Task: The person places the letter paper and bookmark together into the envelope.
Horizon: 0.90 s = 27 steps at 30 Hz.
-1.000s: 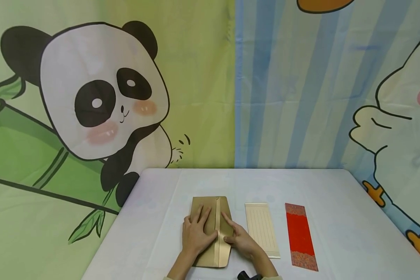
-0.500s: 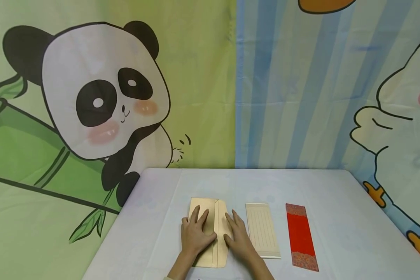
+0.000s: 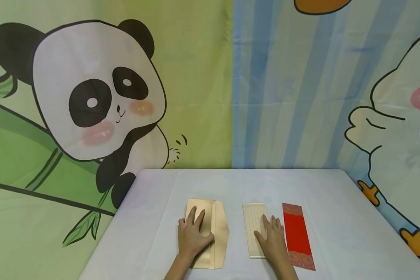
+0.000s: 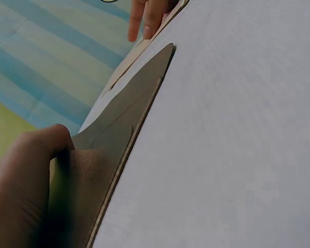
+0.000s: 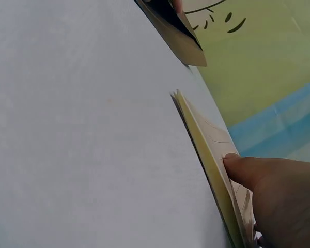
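Note:
On the white table lies a pale gold paper envelope [image 3: 219,249] with a lengthwise seam and a pointed flap on its right side. My left hand [image 3: 195,238] rests on it with fingers spread, thumb close to the seam. In the right wrist view a dark gap shows at the edge of the envelope [image 5: 188,49]. To the right, my right hand [image 3: 275,242] is on a folded, cream lined paper [image 3: 251,218], covering its right part. The right wrist view shows its thumb [image 5: 243,168] touching the top face of the layered paper [image 5: 209,160].
A red strip of paper or card [image 3: 296,229] with patterned ends lies just right of my right hand. The white table [image 3: 157,217] reaches back to a cloth backdrop [image 3: 199,97] printed with a panda and another cartoon figure.
My right hand has left the envelope's right side and moved right onto the lined paper. My left hand stays on the envelope, which looks paler than a second ago.

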Motion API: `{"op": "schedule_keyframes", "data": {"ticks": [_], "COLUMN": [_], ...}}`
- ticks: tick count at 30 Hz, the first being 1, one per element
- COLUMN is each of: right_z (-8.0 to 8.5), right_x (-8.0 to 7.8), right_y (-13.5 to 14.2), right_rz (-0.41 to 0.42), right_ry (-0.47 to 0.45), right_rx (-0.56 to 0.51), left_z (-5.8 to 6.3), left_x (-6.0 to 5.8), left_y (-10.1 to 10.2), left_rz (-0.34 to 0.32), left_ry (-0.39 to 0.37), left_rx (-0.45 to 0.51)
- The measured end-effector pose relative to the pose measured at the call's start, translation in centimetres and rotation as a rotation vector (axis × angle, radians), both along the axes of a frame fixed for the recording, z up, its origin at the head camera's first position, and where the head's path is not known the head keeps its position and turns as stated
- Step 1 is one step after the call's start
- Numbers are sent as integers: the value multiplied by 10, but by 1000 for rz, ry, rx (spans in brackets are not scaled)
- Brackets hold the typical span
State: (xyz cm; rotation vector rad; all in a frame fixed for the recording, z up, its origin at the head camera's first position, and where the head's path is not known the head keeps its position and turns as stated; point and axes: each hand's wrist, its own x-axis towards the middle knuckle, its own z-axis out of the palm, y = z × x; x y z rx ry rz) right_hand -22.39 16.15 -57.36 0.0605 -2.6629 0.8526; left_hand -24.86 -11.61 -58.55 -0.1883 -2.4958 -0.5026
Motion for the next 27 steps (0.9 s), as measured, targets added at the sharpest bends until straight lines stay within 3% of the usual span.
{"op": "schedule_keyframes", "data": {"ticks": [4,10,18,22,27], "right_z": [-3,-6,-6,0,6], "right_x": [-1,-2,-2,0,2], "right_y": [1,-1,0,0,2], "right_rz": [25,-4,-23,-40,-6], "right_ry": [5,77,104,44,-108], "right_rx": [-25,-88,-275,-394,-566], "left_z": [0,-1,-2,-2,-1], "left_x": [0,0,1,2,2], "left_y": [-1,-1,-1,0,0], "left_rz": [3,10,12,9,9], "left_ry": [15,4,-4,-9,12], "left_rx": [8,11,7,14,1]}}
